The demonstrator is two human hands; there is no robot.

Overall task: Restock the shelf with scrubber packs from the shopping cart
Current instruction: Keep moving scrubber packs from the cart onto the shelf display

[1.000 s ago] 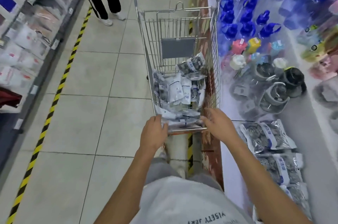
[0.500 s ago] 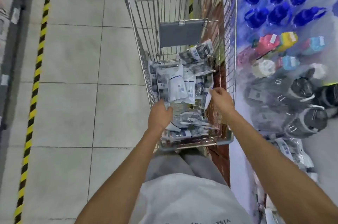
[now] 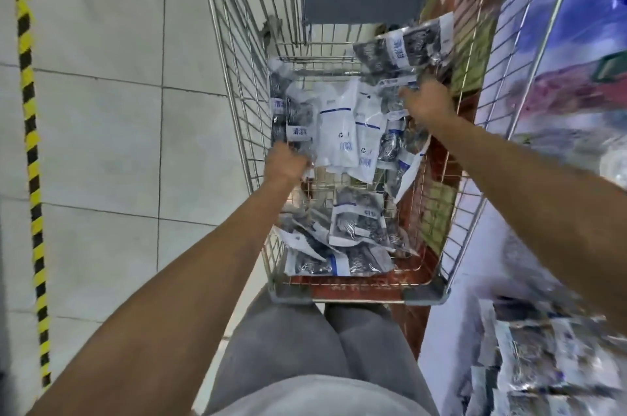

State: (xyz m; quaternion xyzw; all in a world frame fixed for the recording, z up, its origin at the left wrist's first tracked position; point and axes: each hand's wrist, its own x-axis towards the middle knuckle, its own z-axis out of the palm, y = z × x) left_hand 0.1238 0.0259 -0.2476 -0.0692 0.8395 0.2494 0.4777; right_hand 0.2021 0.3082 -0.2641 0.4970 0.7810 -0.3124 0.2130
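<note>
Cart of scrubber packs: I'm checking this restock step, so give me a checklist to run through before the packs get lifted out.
1. Left hand on a pack: ok, it grips packs at the cart's left wall.
2. Right hand on a pack: ok, its fingers are curled on the scrubber packs at the far right.
3. How many packs each hand holds: cannot tell, the fingers are hidden.
4. Packs left in the shopping cart: ok, plenty.
5. Room on the shelf at right: cannot tell, blurred.
</note>
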